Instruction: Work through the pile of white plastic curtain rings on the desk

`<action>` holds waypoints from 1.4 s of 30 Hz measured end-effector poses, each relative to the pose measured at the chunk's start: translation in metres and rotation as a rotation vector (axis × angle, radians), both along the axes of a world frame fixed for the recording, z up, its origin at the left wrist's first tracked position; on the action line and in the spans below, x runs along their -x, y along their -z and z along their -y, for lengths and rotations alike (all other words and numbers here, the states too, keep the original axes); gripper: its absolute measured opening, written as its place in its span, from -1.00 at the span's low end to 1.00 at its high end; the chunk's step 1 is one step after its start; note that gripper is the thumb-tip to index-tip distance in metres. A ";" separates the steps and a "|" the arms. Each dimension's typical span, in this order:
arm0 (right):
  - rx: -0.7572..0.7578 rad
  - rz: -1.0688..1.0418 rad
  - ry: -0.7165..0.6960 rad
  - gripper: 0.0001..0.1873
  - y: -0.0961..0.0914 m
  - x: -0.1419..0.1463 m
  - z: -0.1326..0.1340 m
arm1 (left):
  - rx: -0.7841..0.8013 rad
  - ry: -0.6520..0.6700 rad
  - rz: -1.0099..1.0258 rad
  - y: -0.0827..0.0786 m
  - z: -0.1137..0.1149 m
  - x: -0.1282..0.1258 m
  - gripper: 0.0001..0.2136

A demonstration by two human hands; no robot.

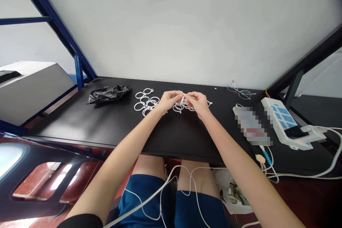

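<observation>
My left hand (169, 100) and my right hand (198, 102) meet above the black table (112, 124), fingers pinched together on a small white plastic ring (183, 100) between them. Under and beside the hands lies a small cluster of white rings (178, 108). To the left of my left hand a second pile of several linked white rings (146, 101) rests flat on the table.
A crumpled black plastic bag (109, 93) lies at the far left. Eyeglasses (239, 91) sit by the wall at the right. A white power strip (285, 123), a blurred-out device (252, 126) and white cables (307, 174) occupy the right side.
</observation>
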State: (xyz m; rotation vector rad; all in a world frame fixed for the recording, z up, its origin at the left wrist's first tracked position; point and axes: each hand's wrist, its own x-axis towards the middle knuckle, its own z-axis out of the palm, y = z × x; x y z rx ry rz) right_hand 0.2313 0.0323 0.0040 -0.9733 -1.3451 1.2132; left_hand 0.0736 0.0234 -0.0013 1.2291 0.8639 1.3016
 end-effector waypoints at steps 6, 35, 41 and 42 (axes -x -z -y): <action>0.001 -0.004 -0.001 -0.59 -0.001 0.001 0.001 | 0.005 0.005 0.012 -0.001 0.000 0.000 -0.66; 0.023 0.001 0.032 -0.61 -0.005 0.001 0.003 | 0.072 0.001 0.059 -0.004 0.003 -0.004 -0.63; 0.018 0.011 0.035 -0.63 -0.004 0.001 0.002 | 0.104 -0.024 0.086 -0.004 0.002 -0.003 -0.65; 0.013 0.014 0.035 -0.63 -0.004 0.001 0.002 | 0.104 -0.028 0.088 -0.004 0.002 -0.003 -0.64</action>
